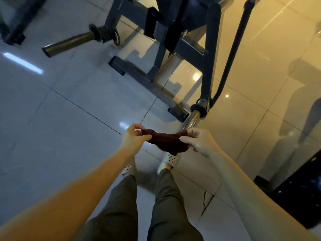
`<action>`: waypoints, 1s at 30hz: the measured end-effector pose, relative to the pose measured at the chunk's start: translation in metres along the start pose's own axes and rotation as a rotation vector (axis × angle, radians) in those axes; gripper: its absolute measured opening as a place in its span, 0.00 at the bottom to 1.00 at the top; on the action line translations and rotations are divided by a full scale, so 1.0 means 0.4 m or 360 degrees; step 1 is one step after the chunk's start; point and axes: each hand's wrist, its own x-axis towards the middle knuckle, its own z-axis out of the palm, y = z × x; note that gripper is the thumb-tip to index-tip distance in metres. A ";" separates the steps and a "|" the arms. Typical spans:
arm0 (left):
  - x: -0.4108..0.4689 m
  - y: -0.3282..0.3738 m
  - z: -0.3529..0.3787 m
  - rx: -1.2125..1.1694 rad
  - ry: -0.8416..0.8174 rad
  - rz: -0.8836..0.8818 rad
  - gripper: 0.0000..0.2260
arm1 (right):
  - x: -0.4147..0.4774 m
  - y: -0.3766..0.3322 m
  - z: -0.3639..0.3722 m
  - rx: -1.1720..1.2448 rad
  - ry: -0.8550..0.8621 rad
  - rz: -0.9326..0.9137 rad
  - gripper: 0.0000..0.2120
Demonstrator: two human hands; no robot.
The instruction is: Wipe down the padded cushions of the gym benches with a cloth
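A dark red cloth (166,140) hangs stretched between both hands above the tiled floor, in front of my legs. My left hand (132,137) pinches its left end between thumb and fingers. My right hand (198,140) pinches its right end the same way. The cloth sags in the middle. A dark padded cushion (189,13) of the gym machine shows at the top, well beyond my hands and partly cut off by the frame edge.
A grey steel machine frame (161,54) stands ahead, with a weight peg (69,43) pointing left and a chrome peg (194,119) just beyond my right hand. A black object (295,192) sits at the right. Glossy tiled floor (52,127) spreads to the left.
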 end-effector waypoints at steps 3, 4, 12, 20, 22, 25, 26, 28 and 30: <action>-0.070 0.147 -0.116 -0.0332 -0.0296 0.0188 0.14 | -0.098 -0.146 -0.006 0.0171 -0.0121 -0.0182 0.08; -0.093 0.192 -0.150 -0.0371 -0.0418 0.0257 0.16 | -0.130 -0.196 0.000 0.0266 -0.0143 -0.0242 0.08; -0.273 0.462 -0.374 -0.0068 -0.0417 0.0842 0.21 | -0.352 -0.539 0.075 0.0382 0.0312 -0.0579 0.06; -0.388 0.533 -0.547 -0.0268 -0.0417 0.0886 0.20 | -0.439 -0.681 0.160 0.0155 0.0661 -0.0692 0.07; -0.405 0.555 -0.561 -0.0289 -0.0296 0.0821 0.18 | -0.439 -0.702 0.180 0.0121 0.0708 -0.0642 0.06; -0.447 0.618 -0.583 -0.0304 -0.0295 0.0775 0.19 | -0.453 -0.769 0.190 0.0251 0.0750 -0.0597 0.05; -0.477 0.643 -0.596 -0.0325 -0.0310 0.0839 0.20 | -0.472 -0.804 0.188 0.0342 0.0747 -0.0609 0.07; -0.557 0.693 -0.627 -0.0404 -0.0327 0.1160 0.20 | -0.546 -0.881 0.173 0.0512 0.0708 -0.0770 0.10; -0.639 0.725 -0.667 -0.0455 -0.0281 0.1664 0.19 | -0.647 -0.933 0.150 0.0527 0.0691 -0.1122 0.11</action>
